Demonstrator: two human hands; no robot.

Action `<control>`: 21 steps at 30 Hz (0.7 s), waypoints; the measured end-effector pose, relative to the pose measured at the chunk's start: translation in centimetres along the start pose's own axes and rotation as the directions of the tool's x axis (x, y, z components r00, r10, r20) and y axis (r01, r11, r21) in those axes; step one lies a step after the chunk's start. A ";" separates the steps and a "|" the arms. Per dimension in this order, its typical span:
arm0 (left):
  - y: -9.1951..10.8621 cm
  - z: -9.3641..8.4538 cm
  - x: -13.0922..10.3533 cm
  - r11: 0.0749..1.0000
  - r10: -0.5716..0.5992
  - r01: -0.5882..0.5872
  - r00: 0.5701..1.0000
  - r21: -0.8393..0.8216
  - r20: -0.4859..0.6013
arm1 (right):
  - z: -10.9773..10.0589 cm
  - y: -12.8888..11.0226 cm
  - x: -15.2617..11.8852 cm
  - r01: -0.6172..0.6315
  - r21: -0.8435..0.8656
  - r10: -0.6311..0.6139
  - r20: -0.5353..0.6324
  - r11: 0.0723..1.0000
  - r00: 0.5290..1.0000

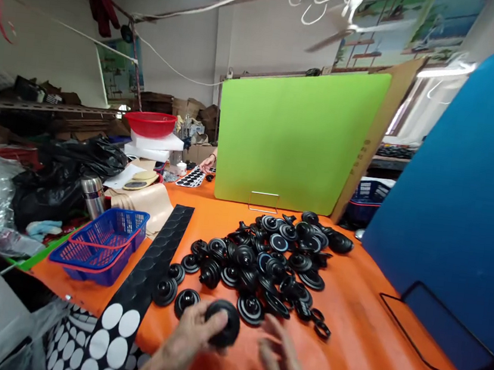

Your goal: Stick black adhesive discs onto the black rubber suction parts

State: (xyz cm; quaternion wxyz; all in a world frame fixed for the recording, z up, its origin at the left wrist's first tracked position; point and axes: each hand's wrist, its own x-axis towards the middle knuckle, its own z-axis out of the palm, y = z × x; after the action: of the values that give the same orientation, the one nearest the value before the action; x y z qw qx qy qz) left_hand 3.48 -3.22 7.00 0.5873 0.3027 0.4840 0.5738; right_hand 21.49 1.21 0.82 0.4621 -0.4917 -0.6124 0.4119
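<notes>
Blue basket (122, 266) at your left, on orange tabletop (358, 337). Right of it, long black strip (162, 247), white circles at near end. Your left hand (187, 337) curled, thumb and fingers gripping black disc (229, 327) at near side of heap of black discs (263, 263). Green panel (298, 137) stands beyond heap. Your right hand (285, 367) blurred, fingers parted, looks empty. Blue panel (460, 205) farther right.

Round black discs (245, 257) piled on orange-covered desk (354, 342), before the rectangular green panel (293, 136). Rectangular blue plastic basket (116, 265) left, long black strip (162, 247) between. Flat blue panel (466, 194) right.
</notes>
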 end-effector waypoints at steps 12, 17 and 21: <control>11.2 -2.4 9.2 0.971 -0.232 0.238 0.956 0.011 -0.177 | -9.0 6.9 7.3 0.258 -0.686 -0.366 -0.013 0.680 0.931; 4.5 -0.2 6.1 0.810 -0.241 0.144 0.965 0.568 0.099 | -9.9 4.8 8.4 0.115 -0.655 -0.205 -0.062 0.746 0.977; 2.6 1.9 5.7 0.490 0.161 -0.167 0.982 0.855 0.100 | -10.9 2.7 8.3 0.074 -0.593 -0.139 -0.064 0.802 0.988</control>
State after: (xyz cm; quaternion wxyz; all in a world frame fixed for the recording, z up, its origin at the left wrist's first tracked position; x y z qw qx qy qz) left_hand 3.55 3.10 8.77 0.3038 0.6003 0.6717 0.3101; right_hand 31.95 10.42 2.08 0.3408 -0.5961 -0.7115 0.1491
